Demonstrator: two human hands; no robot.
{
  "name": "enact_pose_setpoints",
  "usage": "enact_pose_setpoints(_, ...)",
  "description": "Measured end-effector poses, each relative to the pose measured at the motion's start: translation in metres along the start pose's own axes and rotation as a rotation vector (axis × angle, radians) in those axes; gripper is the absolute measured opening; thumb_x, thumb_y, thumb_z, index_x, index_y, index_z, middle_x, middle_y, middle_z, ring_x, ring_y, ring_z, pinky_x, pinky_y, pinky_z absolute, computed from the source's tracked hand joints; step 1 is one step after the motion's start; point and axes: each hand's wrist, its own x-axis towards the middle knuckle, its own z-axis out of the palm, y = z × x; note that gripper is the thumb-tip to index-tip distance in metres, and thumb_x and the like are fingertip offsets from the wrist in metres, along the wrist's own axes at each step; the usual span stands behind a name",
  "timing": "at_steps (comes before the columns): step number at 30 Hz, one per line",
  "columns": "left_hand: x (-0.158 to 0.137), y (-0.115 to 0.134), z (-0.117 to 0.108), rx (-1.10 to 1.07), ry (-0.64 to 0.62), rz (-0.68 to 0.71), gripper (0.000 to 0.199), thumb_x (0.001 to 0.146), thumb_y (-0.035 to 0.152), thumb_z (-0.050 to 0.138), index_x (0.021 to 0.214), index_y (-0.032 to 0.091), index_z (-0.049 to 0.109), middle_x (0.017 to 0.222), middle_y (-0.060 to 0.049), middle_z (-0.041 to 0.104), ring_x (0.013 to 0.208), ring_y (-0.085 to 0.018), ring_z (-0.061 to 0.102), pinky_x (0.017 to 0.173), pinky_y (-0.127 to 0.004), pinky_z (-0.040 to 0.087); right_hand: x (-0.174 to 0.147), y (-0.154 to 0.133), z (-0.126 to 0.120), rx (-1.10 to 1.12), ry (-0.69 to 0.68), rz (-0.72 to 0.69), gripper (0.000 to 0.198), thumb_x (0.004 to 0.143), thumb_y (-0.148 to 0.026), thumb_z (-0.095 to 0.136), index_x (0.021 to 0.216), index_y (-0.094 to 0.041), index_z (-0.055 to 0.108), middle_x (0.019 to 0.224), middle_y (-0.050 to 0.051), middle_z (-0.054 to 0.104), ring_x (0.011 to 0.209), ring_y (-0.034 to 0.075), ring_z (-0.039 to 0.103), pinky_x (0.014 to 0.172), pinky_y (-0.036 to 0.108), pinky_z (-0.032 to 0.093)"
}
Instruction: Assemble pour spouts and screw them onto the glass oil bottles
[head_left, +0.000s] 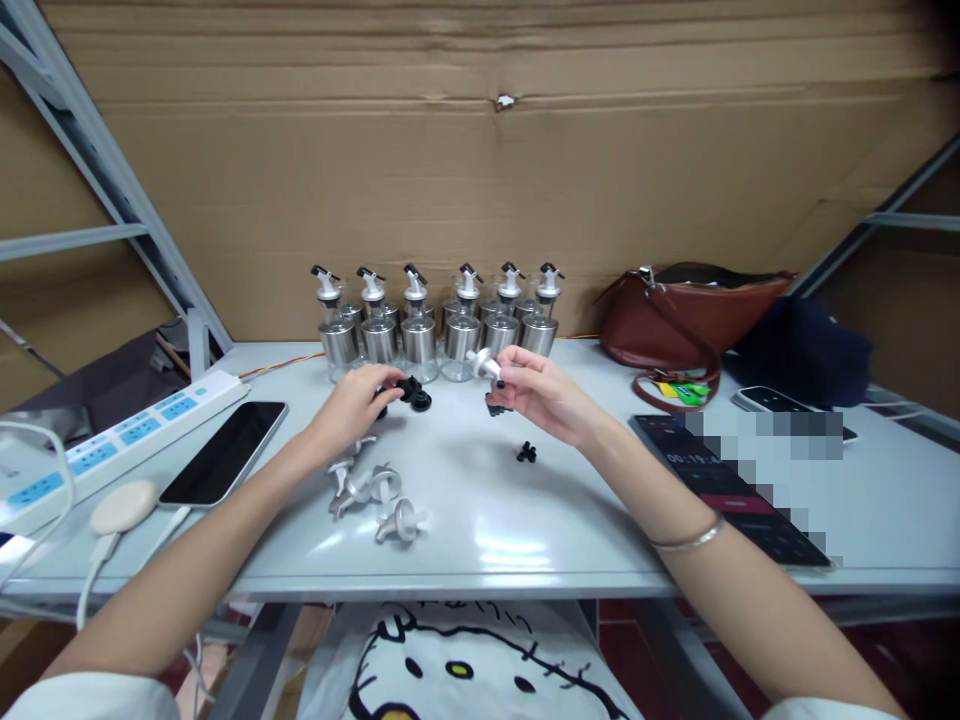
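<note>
From where I stand, the person's right hand (pixel 546 395) is raised a little over the bench (pixel 465 470), its fingers pinching a pale silver spout piece (pixel 484 363) in front of the bottles (pixel 418 342). The left hand (pixel 354 400) is down among a little heap of black caps (pixel 420 401) — its fingers are bent at the edge of that heap, though I can't tell whether they grip one. Below the left hand, nearer the person, more silver spouts (pixel 402 521) lie loose on their sides. A small cluster of black bits (pixel 526 452) sits alone, just nearer the person than the right hand. The bottles line up along the cardboard (pixel 420 190) at the back, the front ones topped with black-levered pourers (pixel 415 282). Off to the right rests a brown handbag (pixel 686 318); on the left — a dark-screened phone (pixel 225 452) beside a white power strip (pixel 124 440).
</note>
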Motion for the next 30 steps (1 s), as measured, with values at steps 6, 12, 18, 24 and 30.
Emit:
enact_pose_setpoints(6, -0.008, 0.033, 0.000, -0.730, 0.050, -0.149, 0.030, 0.076, 0.038, 0.068, 0.096, 0.017, 0.063, 0.091, -0.005, 0.072, 0.083, -0.018, 0.065, 0.070, -0.027, 0.048, -0.003, -0.002, -0.004, -0.046, -0.161, 0.034, 0.024, 0.068, -0.022, 0.075, 0.070, -0.018, 0.052, 0.057, -0.007, 0.052, 0.048, 0.006, 0.046, 0.063, 0.027, 0.044)
enact_pose_setpoints(12, -0.015, 0.047, 0.008, -0.911, -0.033, -0.105, 0.026, 0.074, 0.034, 0.072, 0.092, 0.017, 0.064, 0.089, -0.004, 0.073, 0.083, -0.017, 0.067, 0.079, -0.029, 0.050, -0.006, -0.003, -0.005, -0.068, -0.357, 0.147, 0.024, 0.067, -0.021, 0.076, 0.071, -0.016, 0.053, 0.064, -0.004, 0.056, 0.053, 0.006, 0.051, 0.055, 0.022, 0.041)
enact_pose_setpoints(18, -0.015, 0.046, 0.010, -0.965, -0.068, -0.100, 0.025, 0.075, 0.034, 0.073, 0.089, 0.016, 0.063, 0.087, -0.004, 0.072, 0.081, -0.016, 0.067, 0.079, -0.030, 0.051, -0.007, -0.002, -0.007, -0.128, -0.380, 0.178, 0.021, 0.069, -0.018, 0.073, 0.073, -0.016, 0.053, 0.065, -0.003, 0.056, 0.058, 0.007, 0.053, 0.049, 0.018, 0.034)
enact_pose_setpoints(24, -0.017, 0.048, 0.011, -0.974, -0.082, -0.140, 0.027, 0.071, 0.033, 0.076, 0.084, 0.015, 0.060, 0.082, -0.002, 0.069, 0.079, -0.014, 0.065, 0.077, -0.028, 0.051, -0.007, 0.000, -0.006, -0.154, -0.384, 0.186, 0.018, 0.068, -0.013, 0.069, 0.073, -0.015, 0.052, 0.065, -0.002, 0.057, 0.059, 0.007, 0.052, 0.049, 0.018, 0.032)
enact_pose_setpoints(30, -0.018, 0.050, 0.011, -0.991, -0.119, -0.133, 0.029, 0.070, 0.033, 0.077, 0.085, 0.016, 0.058, 0.082, -0.002, 0.067, 0.079, -0.016, 0.066, 0.079, -0.031, 0.052, -0.007, 0.001, 0.000, -0.146, -0.301, 0.156, 0.019, 0.068, -0.017, 0.072, 0.074, -0.016, 0.055, 0.067, -0.003, 0.057, 0.062, 0.009, 0.055, 0.053, 0.020, 0.035)
